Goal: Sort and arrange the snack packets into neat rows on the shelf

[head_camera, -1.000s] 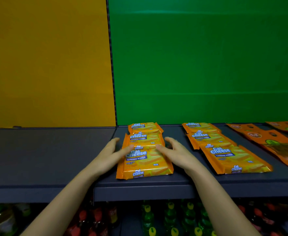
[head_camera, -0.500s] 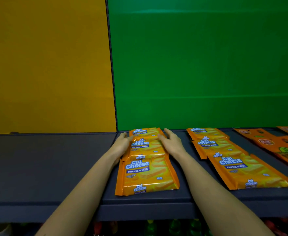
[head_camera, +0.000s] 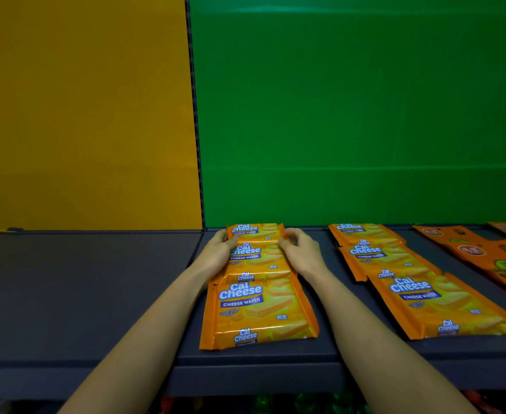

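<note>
Three Cal Cheese wafer packets lay flat in one overlapping column, front to back, on the dark shelf: the rear packet against the back wall, the middle packet in front of it, and the front packet near the shelf's front edge. The left hand held the rear packet's left edge and the right hand its right edge, each with fingers curled and thumb pinched onto the wrapper; both forearms flanked the column. To the right, apart from it, lay a second column of three like packets, slanted, and beyond it other orange packets. Behind stood a green panel and, at left, a yellow panel.
</note>
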Tool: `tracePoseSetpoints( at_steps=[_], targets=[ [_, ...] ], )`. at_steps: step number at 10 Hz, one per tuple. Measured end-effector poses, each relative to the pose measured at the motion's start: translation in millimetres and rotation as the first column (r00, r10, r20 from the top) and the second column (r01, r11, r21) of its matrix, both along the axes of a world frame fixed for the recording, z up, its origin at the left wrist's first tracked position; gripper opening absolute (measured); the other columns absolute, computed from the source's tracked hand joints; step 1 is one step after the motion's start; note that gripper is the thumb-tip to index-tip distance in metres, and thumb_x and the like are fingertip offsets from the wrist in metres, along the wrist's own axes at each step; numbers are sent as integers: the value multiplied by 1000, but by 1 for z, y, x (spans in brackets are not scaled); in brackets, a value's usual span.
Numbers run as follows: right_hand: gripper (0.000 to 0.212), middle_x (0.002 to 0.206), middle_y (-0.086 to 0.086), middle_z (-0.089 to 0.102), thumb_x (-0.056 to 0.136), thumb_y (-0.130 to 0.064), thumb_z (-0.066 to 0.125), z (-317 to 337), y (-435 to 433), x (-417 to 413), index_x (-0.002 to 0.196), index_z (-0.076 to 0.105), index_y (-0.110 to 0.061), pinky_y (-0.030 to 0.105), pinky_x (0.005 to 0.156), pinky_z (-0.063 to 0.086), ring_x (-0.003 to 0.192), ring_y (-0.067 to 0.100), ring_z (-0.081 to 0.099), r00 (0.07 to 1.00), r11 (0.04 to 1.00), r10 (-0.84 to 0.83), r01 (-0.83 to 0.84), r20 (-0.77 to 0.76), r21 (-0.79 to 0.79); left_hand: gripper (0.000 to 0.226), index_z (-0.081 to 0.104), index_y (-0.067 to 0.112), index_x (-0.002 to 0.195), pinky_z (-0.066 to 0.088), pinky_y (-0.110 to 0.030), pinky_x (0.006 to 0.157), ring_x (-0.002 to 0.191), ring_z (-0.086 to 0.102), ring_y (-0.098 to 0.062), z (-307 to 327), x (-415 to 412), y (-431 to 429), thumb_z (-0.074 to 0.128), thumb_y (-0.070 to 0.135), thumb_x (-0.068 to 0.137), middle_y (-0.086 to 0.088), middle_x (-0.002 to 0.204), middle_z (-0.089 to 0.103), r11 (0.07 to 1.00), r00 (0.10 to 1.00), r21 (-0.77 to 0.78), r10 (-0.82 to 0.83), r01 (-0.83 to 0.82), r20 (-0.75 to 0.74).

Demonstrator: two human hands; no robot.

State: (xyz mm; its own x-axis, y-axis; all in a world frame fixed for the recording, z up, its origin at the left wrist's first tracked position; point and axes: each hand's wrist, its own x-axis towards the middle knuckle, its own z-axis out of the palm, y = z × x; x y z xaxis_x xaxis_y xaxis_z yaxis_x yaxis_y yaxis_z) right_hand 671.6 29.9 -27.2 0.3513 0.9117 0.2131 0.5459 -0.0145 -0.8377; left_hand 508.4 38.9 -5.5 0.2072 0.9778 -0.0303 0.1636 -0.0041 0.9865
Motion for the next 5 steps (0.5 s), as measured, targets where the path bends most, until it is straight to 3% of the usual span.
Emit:
tracePoseSetpoints(
  at_steps=[2, 3, 4, 5],
  targets=[
    [40, 133, 8, 56, 93, -22, 51, -2, 0, 1, 130, 52, -10, 31, 102, 37, 123, 24, 51, 1000, 1000, -2, 2, 6, 3, 51, 21, 9, 145, 46, -20, 58, 72, 56, -7, 1, -1, -1, 38, 22, 99, -13, 134, 48, 999, 999, -12, -42, 42, -2],
    [39, 135, 10, 55, 94, -20, 49, -4, 1, 3, 131, 51, -9, 31, 102, 36, 125, 24, 49, 1000, 1000, -14, 14, 12, 8, 53, 19, 9, 146, 46, -23, 60, 72, 57, -10, 0, 2, -1, 38, 25, 99, -12, 127, 51, 997, 998, -25, -69, 69, 6],
    [39, 136, 11, 53, 95, -20, 46, -2, -5, 2, 132, 50, -8, 30, 102, 35, 127, 24, 48, 1000, 1000, -10, 10, 0, 13, 53, 24, 12, 143, 51, -30, 66, 75, 61, -15, 4, -1, -5, 39, 34, 98, -9, 117, 56, 992, 992, -93, -75, 85, 106],
    [40, 140, 12, 48, 97, -20, 44, 1, -10, 4, 134, 47, -7, 30, 105, 33, 130, 25, 44, 997, 997, -52, 56, -66, 60, 47, 40, 11, 132, 53, -39, 78, 81, 65, -23, 2, -8, -4, 39, 42, 96, -11, 113, 63, 993, 995, -117, -18, 30, 102]
  ],
)
